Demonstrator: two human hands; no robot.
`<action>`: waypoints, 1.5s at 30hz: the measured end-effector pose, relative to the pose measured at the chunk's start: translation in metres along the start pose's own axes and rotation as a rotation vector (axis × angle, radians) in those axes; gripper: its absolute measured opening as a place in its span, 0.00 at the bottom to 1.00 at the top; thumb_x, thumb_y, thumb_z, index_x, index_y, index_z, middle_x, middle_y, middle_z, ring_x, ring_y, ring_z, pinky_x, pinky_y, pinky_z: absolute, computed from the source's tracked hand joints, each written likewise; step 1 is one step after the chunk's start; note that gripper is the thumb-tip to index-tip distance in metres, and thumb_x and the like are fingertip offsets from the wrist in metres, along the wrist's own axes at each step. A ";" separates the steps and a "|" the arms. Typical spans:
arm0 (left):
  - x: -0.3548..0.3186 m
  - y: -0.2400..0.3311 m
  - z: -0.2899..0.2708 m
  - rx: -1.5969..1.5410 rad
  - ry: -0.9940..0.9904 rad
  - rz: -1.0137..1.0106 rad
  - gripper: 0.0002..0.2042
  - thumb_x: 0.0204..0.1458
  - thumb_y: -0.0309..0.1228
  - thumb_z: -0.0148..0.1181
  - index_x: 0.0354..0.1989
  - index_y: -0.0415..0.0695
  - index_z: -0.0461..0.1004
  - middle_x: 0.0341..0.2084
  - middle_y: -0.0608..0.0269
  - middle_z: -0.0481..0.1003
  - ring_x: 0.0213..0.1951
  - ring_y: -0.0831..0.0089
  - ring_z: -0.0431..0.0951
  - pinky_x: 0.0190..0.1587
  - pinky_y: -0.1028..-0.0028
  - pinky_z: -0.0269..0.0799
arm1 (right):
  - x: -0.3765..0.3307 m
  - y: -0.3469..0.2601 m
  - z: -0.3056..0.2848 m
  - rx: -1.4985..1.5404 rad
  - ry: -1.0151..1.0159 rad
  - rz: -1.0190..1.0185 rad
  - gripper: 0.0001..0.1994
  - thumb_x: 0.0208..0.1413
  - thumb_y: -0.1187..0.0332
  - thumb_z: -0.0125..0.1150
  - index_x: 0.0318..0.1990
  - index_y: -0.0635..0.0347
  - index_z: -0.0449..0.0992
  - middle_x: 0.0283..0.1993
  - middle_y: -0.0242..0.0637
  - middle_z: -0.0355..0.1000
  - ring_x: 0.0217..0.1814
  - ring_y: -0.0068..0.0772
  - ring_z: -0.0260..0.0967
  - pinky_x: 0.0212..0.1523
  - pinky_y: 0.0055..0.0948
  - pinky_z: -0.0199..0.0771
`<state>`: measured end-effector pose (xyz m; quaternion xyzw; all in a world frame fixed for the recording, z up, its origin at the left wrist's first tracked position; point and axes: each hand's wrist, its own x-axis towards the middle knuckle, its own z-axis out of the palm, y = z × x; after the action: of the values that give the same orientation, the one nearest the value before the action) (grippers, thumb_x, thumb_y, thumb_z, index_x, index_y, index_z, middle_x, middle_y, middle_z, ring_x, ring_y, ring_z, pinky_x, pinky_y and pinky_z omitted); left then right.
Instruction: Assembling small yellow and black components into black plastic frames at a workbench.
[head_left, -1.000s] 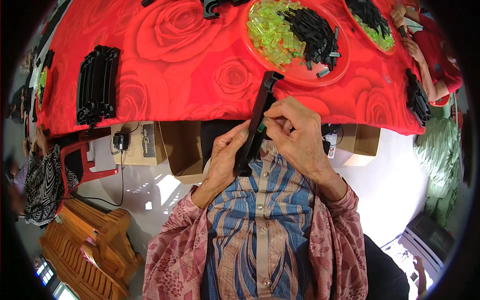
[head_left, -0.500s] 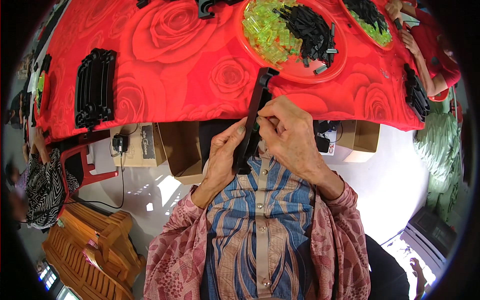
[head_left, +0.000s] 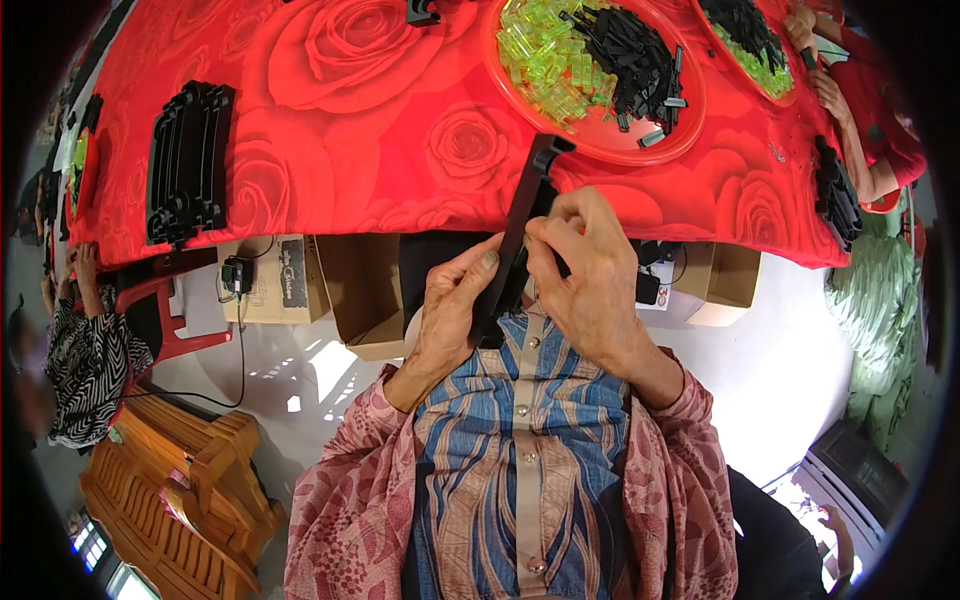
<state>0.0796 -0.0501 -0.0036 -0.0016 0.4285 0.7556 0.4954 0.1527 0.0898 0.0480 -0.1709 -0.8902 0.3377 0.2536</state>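
My left hand [head_left: 450, 305] grips a long black plastic bar [head_left: 512, 245] with a hooked upper end. The bar is tilted in front of my chest, its top reaching over the edge of the red table. My right hand [head_left: 592, 285] is closed in a pinch against the bar's right side. Whatever its fingertips hold, if anything, is hidden. Beyond the bar, a round red tray [head_left: 598, 144] holds translucent yellow-green plastic pieces [head_left: 550, 75] and a heap of small black strips [head_left: 635, 60].
A stack of similar black bars [head_left: 188, 165] lies at the table's left. Another tray [head_left: 745, 50] stands at the far right, near a co-worker's hands [head_left: 825, 90]. Under the table are open cardboard boxes [head_left: 365, 295]. A wooden bench [head_left: 180, 500] is at lower left.
The bar's upper end has shifted slightly right. My right hand remains pinched at its side; a small green spot seen by the fingers before no longer shows.
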 end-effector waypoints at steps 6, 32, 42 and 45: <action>0.000 -0.004 -0.006 0.041 -0.072 0.047 0.19 0.65 0.32 0.51 0.59 0.33 0.68 0.39 0.60 0.79 0.36 0.78 0.79 0.40 0.79 0.76 | -0.004 -0.002 0.003 -0.056 0.010 0.007 0.09 0.42 0.80 0.64 0.33 0.62 0.76 0.33 0.39 0.62 0.33 0.39 0.68 0.28 0.35 0.70; -0.004 0.009 0.015 0.863 0.110 0.594 0.14 0.50 0.19 0.57 0.46 0.32 0.73 0.31 0.55 0.79 0.32 0.75 0.79 0.37 0.76 0.74 | -0.013 -0.015 0.011 0.397 -0.071 0.395 0.26 0.56 0.74 0.55 0.62 0.75 0.59 0.49 0.58 0.69 0.51 0.53 0.71 0.52 0.40 0.71; -0.011 0.011 0.020 0.835 0.157 0.512 0.13 0.52 0.21 0.57 0.47 0.33 0.72 0.30 0.55 0.77 0.30 0.73 0.77 0.34 0.74 0.72 | -0.012 -0.025 0.012 0.459 -0.016 0.382 0.24 0.57 0.75 0.52 0.61 0.74 0.57 0.46 0.57 0.69 0.46 0.48 0.72 0.45 0.39 0.72; -0.012 0.010 0.020 0.891 0.141 0.567 0.12 0.53 0.21 0.57 0.46 0.33 0.72 0.30 0.55 0.77 0.30 0.73 0.77 0.34 0.74 0.72 | -0.013 -0.024 0.011 0.526 -0.049 0.459 0.23 0.57 0.76 0.52 0.60 0.74 0.58 0.45 0.56 0.69 0.41 0.47 0.71 0.41 0.38 0.73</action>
<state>0.0871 -0.0476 0.0208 0.2743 0.7237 0.6027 0.1943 0.1541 0.0608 0.0531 -0.2872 -0.7168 0.6079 0.1850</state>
